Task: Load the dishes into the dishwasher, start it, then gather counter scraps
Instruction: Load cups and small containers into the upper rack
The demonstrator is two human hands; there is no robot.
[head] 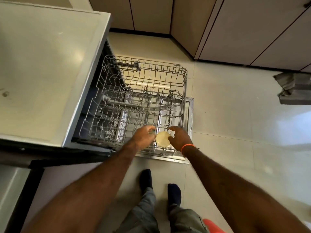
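We see the grey wire dishwasher rack [143, 98] pulled fully out over the lowered door [189, 132], which is surely why both arms can reach down into its near corner from a standing position. Between the two hands sits a small round pale-yellow dish [162, 139], held low over the near end of the rack, apparently being steadied from both sides so it can settle between the wires. The left hand [144, 137] is curled at the dish's left edge and seems to grip something glassy there, though blur keeps us from telling what. The right hand [180, 137], with an orange band [187, 147] at the wrist, has its fingers bent loosely around the dish's right edge; whether they actually pinch it we cannot tell. The rest of the rack looks bare, so we judge loading has only begun. The pale table [47, 64] above the machine lies to the left, with a small scrap [5, 94] near its edge.
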